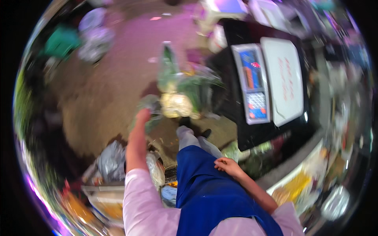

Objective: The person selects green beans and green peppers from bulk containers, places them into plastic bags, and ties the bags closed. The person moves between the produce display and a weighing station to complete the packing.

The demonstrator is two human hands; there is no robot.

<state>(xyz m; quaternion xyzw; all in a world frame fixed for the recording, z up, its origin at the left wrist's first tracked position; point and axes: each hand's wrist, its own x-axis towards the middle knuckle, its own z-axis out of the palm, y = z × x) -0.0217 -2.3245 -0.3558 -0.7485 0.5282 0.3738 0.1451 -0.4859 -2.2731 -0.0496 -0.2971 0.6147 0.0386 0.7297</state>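
Observation:
My left hand (143, 115) is stretched forward on the left, blurred, its fingers closed at a clear plastic bag (150, 101). Greens show dimly through the plastic beside my forearm. Ahead of my feet stand clear bags of long leafy vegetables: a tall green one (167, 69), a wider one (192, 87), and pale yellowish-white produce (176, 105) at their near end. In front of my blue apron (203, 188), my right hand (229, 165) hangs with curled fingers and holds nothing.
On the right, a black-covered table (236, 109) carries a digital price scale (252, 84) with a white pan (284, 81) bearing red writing. Plastic bags (111, 160) and a box (107, 197) lie at lower left. A white tray of bagged yellow goods (298, 185) sits lower right. A green container (62, 42) stands far left.

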